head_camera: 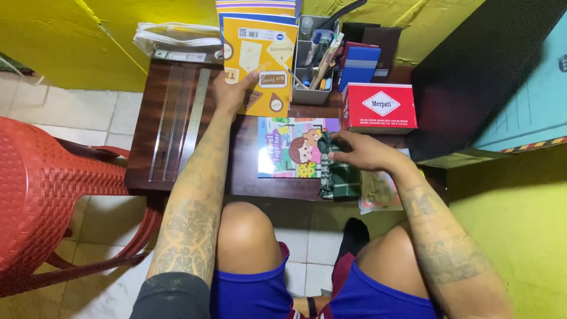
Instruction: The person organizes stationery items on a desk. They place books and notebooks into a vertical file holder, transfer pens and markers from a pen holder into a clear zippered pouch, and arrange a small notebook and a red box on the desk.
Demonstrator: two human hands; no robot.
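Note:
My left hand grips the near left edge of an orange notebook that lies on a stack of notebooks at the back of the small dark wooden table. My right hand rests on a folded dark green checked cloth at the table's front right. The cloth lies partly over a colourful picture book with a cartoon child on its cover, flat in the table's middle.
Several rulers lie along the table's left side. A grey pen holder, a blue book and a red and white box stand at the back right. A red plastic chair is at my left, a dark cabinet at my right.

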